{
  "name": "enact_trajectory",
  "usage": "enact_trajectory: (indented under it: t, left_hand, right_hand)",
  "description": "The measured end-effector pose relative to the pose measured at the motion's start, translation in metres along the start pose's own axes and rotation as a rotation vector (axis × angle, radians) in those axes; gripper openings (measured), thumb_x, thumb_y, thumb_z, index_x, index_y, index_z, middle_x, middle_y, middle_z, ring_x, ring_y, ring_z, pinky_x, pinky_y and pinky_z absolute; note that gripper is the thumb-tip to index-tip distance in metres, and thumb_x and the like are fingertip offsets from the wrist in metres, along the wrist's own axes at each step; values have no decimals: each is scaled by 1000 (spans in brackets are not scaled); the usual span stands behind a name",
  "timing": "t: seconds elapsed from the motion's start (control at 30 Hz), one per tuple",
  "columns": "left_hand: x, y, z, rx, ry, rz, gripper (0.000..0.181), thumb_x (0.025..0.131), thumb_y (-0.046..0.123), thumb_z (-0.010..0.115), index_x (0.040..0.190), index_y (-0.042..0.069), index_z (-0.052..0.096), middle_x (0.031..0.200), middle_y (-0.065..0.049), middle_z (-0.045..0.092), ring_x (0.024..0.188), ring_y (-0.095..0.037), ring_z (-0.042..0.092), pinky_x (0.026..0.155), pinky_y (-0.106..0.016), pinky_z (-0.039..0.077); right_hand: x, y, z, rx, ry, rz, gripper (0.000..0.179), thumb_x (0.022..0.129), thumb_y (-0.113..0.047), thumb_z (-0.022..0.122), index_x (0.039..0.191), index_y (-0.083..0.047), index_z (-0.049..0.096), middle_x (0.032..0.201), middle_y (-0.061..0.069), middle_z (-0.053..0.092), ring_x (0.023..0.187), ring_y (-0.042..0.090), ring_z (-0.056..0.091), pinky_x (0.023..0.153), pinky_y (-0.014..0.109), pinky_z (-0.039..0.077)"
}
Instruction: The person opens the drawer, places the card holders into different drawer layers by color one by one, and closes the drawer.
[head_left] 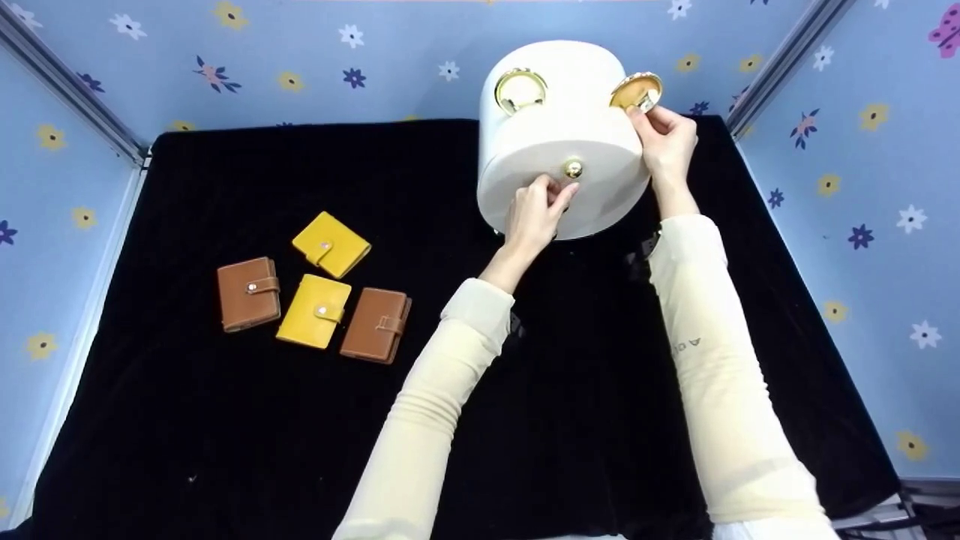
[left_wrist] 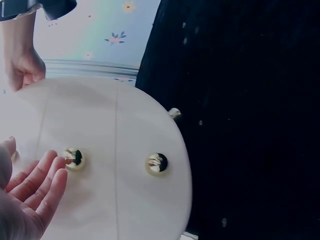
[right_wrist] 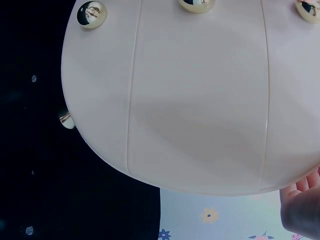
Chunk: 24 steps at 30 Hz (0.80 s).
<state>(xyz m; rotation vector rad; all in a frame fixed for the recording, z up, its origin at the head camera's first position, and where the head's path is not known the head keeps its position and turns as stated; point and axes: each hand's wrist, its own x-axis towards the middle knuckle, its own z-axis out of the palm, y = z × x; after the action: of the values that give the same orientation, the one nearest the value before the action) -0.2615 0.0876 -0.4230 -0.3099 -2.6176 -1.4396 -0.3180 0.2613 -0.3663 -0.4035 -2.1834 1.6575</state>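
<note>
A white rounded box [head_left: 562, 127] has gold ball knobs down its front and two gold-rimmed discs [head_left: 521, 88] on top. At the front, my left hand [head_left: 531, 214] has its thumb and forefinger just below the top knob [head_left: 573, 168], with a small gap to it. Its fingers look relaxed in the left wrist view, beside the middle knob [left_wrist: 75, 158]. My right hand [head_left: 670, 146] pinches the right gold-rimmed disc [head_left: 636, 90] at its lower edge. In the right wrist view, the right hand's fingers [right_wrist: 302, 184] meet the box's edge.
Two yellow snap wallets [head_left: 332, 244] and two brown snap wallets [head_left: 249, 294] lie to the left on the black cloth [head_left: 225, 420]. Flower-patterned blue walls [head_left: 405, 60] stand behind and at both sides. Small gold feet [right_wrist: 67, 120] show under the box.
</note>
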Motion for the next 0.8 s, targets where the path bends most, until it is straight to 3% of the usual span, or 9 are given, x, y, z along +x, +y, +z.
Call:
enact_trajectory:
  t: [0.3,0.53,0.8]
  left_hand:
    - [-4,-11,7,116,-40,-60,37,87,45,49,75,11,59,67,3,59,61,-14,56,59,-28,45]
    - [-4,-14,16,209,-65,-98,45,86,50,46,58,15,42,57,1,47,55,-19,53,53,-33,44]
    - [-3,-15,24,191,-99,-156,44,88,49,43,61,13,45,64,-5,56,61,-22,58,56,-35,46]
  right_hand:
    - [1,2,0,-35,2,4,29,74,-26,72,97,-10,70,89,3,68,75,8,62,69,19,46]
    - [1,1,-1,-27,0,-1,29,74,-26,72,98,-10,70,91,4,67,77,8,62,70,19,46]
    - [1,1,0,-34,1,8,28,74,-26,72,97,-11,70,90,2,68,77,8,61,71,19,45]
